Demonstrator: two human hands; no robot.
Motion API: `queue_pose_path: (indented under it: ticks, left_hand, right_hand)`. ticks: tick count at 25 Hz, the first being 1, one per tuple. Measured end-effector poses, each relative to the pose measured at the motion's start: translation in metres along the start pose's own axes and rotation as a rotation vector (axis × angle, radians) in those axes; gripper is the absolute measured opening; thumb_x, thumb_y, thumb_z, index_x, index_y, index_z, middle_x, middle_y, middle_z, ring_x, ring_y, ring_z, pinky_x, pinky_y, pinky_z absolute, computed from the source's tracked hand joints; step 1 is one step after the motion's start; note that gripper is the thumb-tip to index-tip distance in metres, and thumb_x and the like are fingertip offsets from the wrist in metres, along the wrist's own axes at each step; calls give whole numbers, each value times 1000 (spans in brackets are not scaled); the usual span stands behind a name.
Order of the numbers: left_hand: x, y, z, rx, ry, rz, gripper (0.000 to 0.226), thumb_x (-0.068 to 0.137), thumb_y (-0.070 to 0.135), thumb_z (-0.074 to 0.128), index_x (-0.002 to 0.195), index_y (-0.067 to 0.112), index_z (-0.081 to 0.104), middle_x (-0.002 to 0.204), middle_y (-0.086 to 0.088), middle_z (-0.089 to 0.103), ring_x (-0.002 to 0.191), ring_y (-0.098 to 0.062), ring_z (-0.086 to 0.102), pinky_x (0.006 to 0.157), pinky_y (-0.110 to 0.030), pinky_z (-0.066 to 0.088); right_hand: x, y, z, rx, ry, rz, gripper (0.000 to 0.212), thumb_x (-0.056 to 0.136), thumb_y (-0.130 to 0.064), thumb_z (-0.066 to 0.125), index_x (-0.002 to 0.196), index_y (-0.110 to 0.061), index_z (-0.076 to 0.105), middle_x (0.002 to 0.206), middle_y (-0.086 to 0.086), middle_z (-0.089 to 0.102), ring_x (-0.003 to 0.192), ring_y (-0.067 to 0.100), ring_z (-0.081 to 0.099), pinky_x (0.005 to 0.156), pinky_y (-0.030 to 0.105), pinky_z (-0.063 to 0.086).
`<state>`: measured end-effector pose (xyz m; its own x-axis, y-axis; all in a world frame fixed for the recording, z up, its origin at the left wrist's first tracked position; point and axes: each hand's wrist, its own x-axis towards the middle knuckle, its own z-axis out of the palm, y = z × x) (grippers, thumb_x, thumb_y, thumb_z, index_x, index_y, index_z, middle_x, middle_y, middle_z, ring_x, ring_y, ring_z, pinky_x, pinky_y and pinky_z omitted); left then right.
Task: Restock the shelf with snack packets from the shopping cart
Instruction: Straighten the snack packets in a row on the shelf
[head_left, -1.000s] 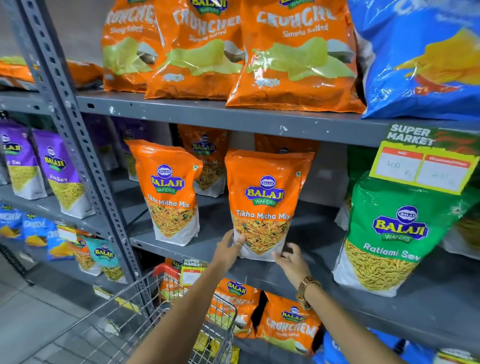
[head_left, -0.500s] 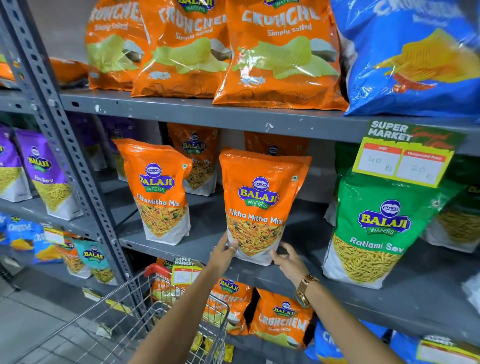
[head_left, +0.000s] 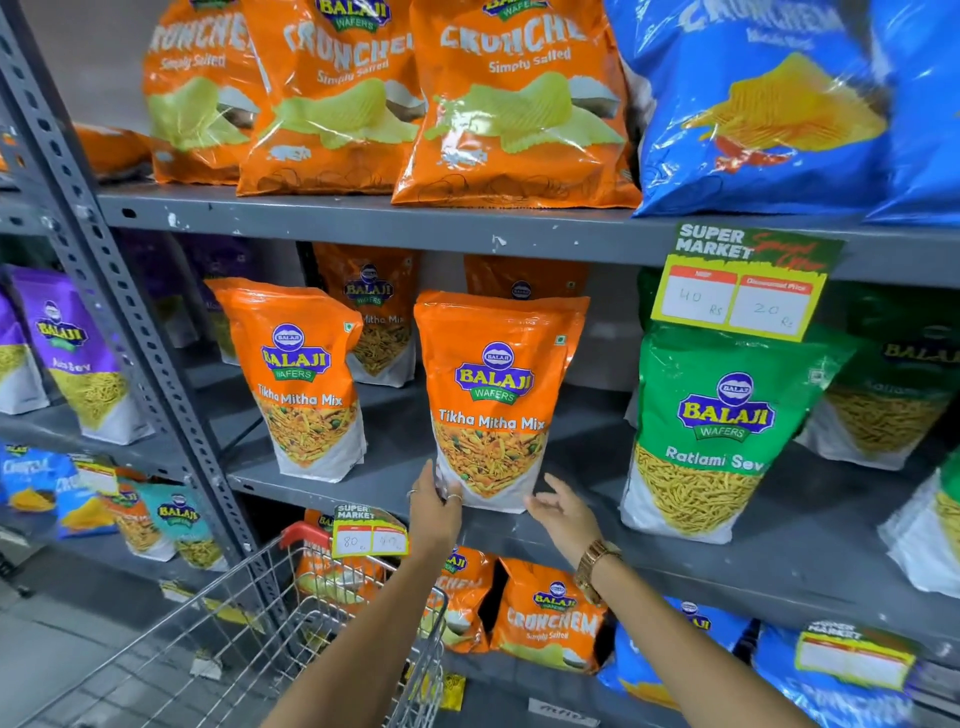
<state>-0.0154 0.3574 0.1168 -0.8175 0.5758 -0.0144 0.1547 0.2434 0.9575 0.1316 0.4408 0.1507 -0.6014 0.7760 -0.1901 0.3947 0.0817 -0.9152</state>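
- Orange film is covering the Tikha Mitha Mix packet (head_left: 493, 400), which is standing upright on the front part of the middle shelf (head_left: 587, 452), between a twin orange packet (head_left: 298, 379) to its left and the green Ratlami Sev packet (head_left: 722, 431) to its right.
- The left hand (head_left: 434, 506) is pressing flat against the packet's lower left corner, fingers spread and touching the white base rather than closing round it.
- The right hand (head_left: 563, 512) is hovering just beside the lower right corner, fingers apart and curled loosely, apparently not touching the film.
- Neither grip is clamping anything; both are open, one steadying and one standing off.
- The shopping cart (head_left: 291, 613) is sitting below and to the left, its wire rim near the left forearm (its contents are mostly hidden from this view).
- Judging by the look, the packet is behaving as a light, puffy pouch: glossy and probably slippery, soft in the walls, with brittle contents that are likely to crush under a hard squeeze.
- The flat gusseted base is giving it its footing, so the safest hold is probably at the two lower corners or the sealed side edges, with gentle pressure only.
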Motion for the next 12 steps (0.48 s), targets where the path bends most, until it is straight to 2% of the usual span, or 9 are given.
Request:
queue_pose_path:
  ticks: [2,3,5,6,8,10,12]
  left_hand:
    - [-15,13,8,74,179,5,32,91,26,49,117,9,48,115,-11,55,98,-24,56,78,-33,46]
    - [-24,19,12,92,232,25,29,90,29,50,111,9,50,109,-11,56,93,-24,56,75,-33,44]
    - [-39,33,23,93,205,103,24,90,32,50,99,10,54,99,-10,60,89,-24,58,74,-35,47]
    - [-44,39,31,100,156,146,24,90,32,50,95,9,56,93,-9,62,85,-24,59,72,-35,47]
    - [-54,52,50,87,31,195,24,90,27,52,94,5,60,82,-6,62,77,-20,57,67,-30,42]
    - [-61,65,72,38,-120,186,24,89,23,55,100,3,61,82,-7,62,76,-19,58,69,-28,41]
    - [-65,72,94,61,-291,111,38,88,27,56,119,5,55,102,-14,65,98,-26,61,79,-29,45]
  right_hand:
    - [-12,6,-10,-12,253,-94,36,86,-23,57,119,-10,54,108,14,67,103,28,62,85,33,47]
    - [-18,8,-17,-14,398,-137,26,85,-20,57,109,-9,60,96,14,69,93,29,64,76,32,48]
    - [-28,11,-37,-4,667,-182,15,85,-17,57,95,-7,62,86,13,67,74,27,59,58,25,41]
    - [-32,15,-50,6,773,-177,12,85,-17,57,92,-7,61,85,13,66,71,27,56,54,22,36]
    - [-36,23,-74,66,906,-161,15,84,-18,59,91,-6,56,87,17,65,74,31,57,57,25,36]
    - [-37,31,-97,132,957,-152,30,80,-19,65,98,-1,50,97,24,61,87,38,59,68,32,38]
    - [-37,39,-117,176,919,-104,53,75,-17,71,114,6,42,118,29,50,106,39,53,80,36,41]
